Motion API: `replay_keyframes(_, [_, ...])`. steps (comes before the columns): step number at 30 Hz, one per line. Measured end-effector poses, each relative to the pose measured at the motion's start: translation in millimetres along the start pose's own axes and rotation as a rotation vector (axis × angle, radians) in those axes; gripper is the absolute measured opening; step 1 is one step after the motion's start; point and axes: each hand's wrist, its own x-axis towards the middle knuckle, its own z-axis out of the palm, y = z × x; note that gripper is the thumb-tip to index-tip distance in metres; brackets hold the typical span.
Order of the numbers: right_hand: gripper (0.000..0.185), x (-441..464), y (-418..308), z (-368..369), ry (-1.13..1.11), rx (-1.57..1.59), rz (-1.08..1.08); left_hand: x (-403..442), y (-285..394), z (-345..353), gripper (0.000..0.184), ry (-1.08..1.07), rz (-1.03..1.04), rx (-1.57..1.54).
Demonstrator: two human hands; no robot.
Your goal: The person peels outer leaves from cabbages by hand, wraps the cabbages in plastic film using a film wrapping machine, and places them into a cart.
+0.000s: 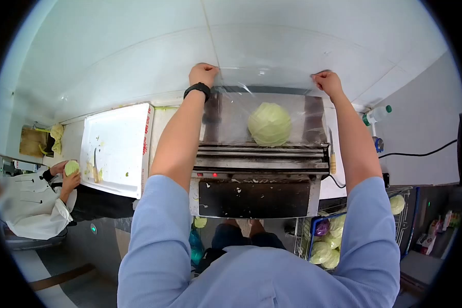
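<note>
My left hand point(204, 75), with a black watch on the wrist, pinches one far corner of a sheet of clear plastic wrap point(236, 110). The opposite far corner is pinched in my right hand point(327, 82). Between them the film is stretched out, raised toward the wall. A pale green cabbage point(270, 124) sits under or against the film on the wrapping machine point(262, 163), just behind its roller bars. A small red light glows on the machine's front. The dark plate point(254, 198) at its near side has cabbage scraps on it.
At left stands a white tray point(119, 149) with a knife point(95, 164) and scraps. A co-worker point(36, 200) beside it holds a cabbage. At right are a wooden-handled knife point(332, 159), a bottle point(377, 115), a cord, and a cart of cabbages point(323, 251).
</note>
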Motion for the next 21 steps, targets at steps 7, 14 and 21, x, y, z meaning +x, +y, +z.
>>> replay_keyframes(7, [0.031, 16.5, 44.9, 22.6, -0.034, -0.411, -0.117, -2.5, -24.6, 25.5, 0.022, -0.096, 0.074, 0.319])
replay_keyframes(14, [0.036, 30.6, 56.7, 34.9, -0.242, -0.606, -0.028, -5.5, -42.6, 29.7, 0.016, -0.165, 0.100, 0.521])
replay_keyframes(21, [0.049, 5.3, 52.8, -17.0, -0.412, 0.001, 0.541, -72.1, 29.6, -3.4, 0.021, -0.244, 0.431, 0.228])
